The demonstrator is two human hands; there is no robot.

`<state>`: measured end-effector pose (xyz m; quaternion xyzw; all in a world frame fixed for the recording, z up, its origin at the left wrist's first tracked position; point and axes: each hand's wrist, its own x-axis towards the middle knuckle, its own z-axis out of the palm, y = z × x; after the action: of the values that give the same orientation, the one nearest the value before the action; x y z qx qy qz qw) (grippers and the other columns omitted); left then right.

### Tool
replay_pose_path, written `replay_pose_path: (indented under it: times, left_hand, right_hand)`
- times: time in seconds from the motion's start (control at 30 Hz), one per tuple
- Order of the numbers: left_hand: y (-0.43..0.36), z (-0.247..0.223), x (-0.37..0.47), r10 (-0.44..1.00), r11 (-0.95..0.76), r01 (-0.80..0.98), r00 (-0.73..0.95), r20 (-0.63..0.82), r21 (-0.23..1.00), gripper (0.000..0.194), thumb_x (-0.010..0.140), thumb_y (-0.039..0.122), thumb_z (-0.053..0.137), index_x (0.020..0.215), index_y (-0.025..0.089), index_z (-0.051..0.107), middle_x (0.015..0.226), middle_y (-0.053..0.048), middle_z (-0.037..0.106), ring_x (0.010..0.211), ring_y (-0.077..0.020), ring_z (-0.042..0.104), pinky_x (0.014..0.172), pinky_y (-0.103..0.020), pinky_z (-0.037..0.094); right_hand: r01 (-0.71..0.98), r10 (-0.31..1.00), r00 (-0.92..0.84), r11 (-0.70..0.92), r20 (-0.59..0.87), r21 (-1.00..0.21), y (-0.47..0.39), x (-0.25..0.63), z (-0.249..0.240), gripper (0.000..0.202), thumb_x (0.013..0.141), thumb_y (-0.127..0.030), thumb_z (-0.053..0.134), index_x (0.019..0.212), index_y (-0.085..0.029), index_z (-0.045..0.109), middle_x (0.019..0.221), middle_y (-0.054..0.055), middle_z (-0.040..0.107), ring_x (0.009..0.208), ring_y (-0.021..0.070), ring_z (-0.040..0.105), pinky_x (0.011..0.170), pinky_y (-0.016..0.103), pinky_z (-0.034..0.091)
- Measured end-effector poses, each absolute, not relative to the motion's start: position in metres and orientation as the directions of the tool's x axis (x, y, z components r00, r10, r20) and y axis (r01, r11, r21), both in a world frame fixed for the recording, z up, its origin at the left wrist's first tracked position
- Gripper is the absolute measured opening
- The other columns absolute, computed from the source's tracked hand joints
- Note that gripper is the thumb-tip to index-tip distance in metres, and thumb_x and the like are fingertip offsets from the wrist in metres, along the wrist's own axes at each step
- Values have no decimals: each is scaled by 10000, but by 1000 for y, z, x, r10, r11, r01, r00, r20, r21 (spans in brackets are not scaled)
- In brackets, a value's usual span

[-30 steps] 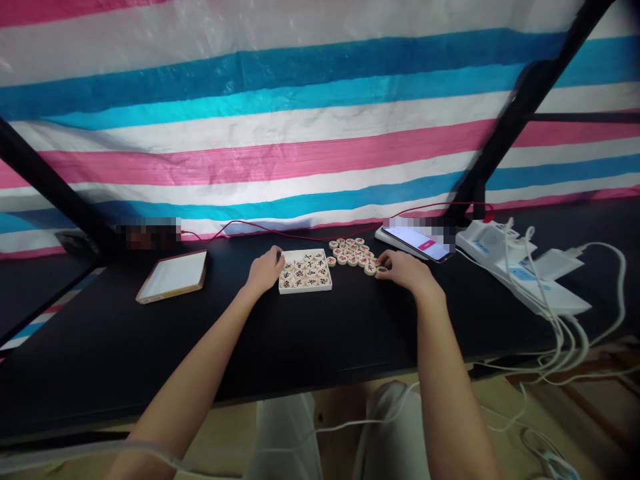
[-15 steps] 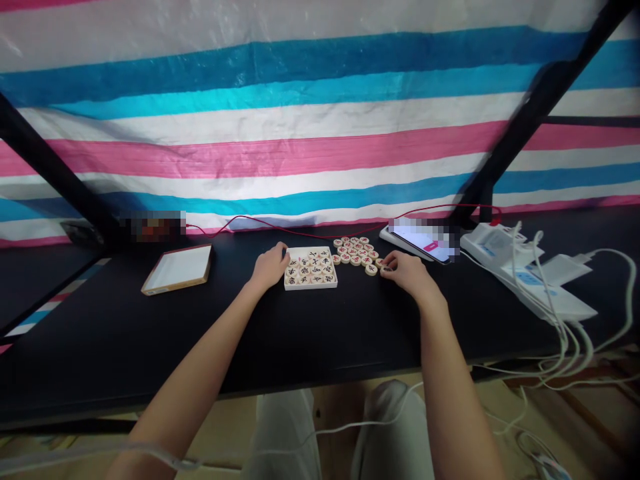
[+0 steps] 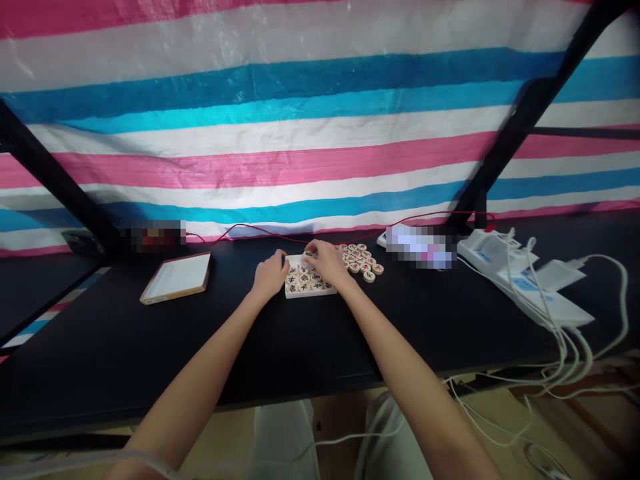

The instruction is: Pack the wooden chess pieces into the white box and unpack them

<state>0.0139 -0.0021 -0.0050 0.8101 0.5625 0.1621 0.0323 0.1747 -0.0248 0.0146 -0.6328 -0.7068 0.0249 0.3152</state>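
Note:
A shallow white box (image 3: 311,293) on the black table holds rows of round Chinese chess pieces with black characters. At its left wall, my left hand (image 3: 270,273) has its fingers curled against the edge. My right hand (image 3: 325,261) reaches over the box's far right part, with a Chinese chess piece (image 3: 310,255) pinched at its fingertips. This hand hides some of the pieces in the box. Just right of the box lies a cluster of loose pieces (image 3: 361,259), mostly with red characters; one at its near edge (image 3: 369,276) has a dark character.
A white-lined box lid (image 3: 177,279) lies on the table (image 3: 240,347) to the left. Right of the loose pieces are a phone (image 3: 420,248), partly blurred out, and white power strips (image 3: 525,283) with tangled cables. A striped sheet (image 3: 300,160) hangs behind, with a red cord along its foot.
My right hand has moved left from the loose pieces to above the box, carrying a piece. My left hand stays at the box's left edge. The view has tilted slightly up.

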Motion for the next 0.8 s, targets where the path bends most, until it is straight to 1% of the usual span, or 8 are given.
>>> replay_pose_path:
  times: [0.07, 0.17, 0.3, 0.43, 0.6, 0.8]
  left_hand:
    - [-1, -8, 15, 914, -379, 894, 322, 247, 237, 282, 902, 315, 289, 1066, 165, 462, 942, -98, 651, 842, -228, 619, 694, -310, 395]
    - [1, -12, 16, 905, -394, 887, 329, 270, 240, 279, 904, 322, 289, 1062, 170, 460, 937, -93, 651, 843, -231, 619, 692, -309, 394]
    - [2, -12, 17, 909, -394, 882, 333, 251, 259, 266, 895, 313, 308, 1058, 176, 468, 911, -81, 648, 820, -223, 617, 698, -305, 395]
    - [3, -12, 15, 915, -394, 862, 334, 228, 319, 263, 877, 295, 340, 1070, 181, 479, 904, -71, 639, 805, -213, 608, 702, -301, 397]
    - [6, -15, 13, 902, -428, 803, 354, 246, 414, 269, 857, 297, 371, 1079, 203, 490, 874, -42, 621, 809, -197, 587, 691, -287, 390]
    - [8, -16, 10, 898, -440, 776, 367, 243, 453, 282, 846, 292, 376, 1088, 208, 495, 854, -27, 598, 792, -182, 571, 693, -281, 388]
  right_hand:
    - [902, 896, 15, 180, 444, -393, -23, 173, 8, 106, 769, -278, 593, 858, -221, 594, 893, 10, 662, 883, 200, 541, 803, 377, 263]
    - [921, 882, -25, 203, 471, -332, -24, 172, 3, 101, 782, -302, 590, 847, -225, 593, 904, 13, 668, 893, 211, 524, 797, 379, 229]
    - [929, 893, -91, 235, 440, -285, -24, 170, 1, 96, 794, -312, 596, 825, -222, 608, 902, 17, 674, 910, 212, 517, 781, 368, 207]
    - [936, 904, -94, 223, 417, -273, -24, 170, 0, 118, 815, -336, 580, 828, -230, 632, 870, 16, 677, 887, 204, 521, 765, 361, 201]
    - [953, 884, -112, 224, 453, -202, -26, 170, -1, 137, 832, -329, 563, 801, -239, 662, 880, 26, 677, 876, 206, 503, 751, 362, 204]
    - [967, 896, -87, 181, 435, -179, -30, 168, 5, 145, 831, -274, 557, 804, -258, 699, 923, 28, 663, 874, 204, 490, 718, 352, 217]
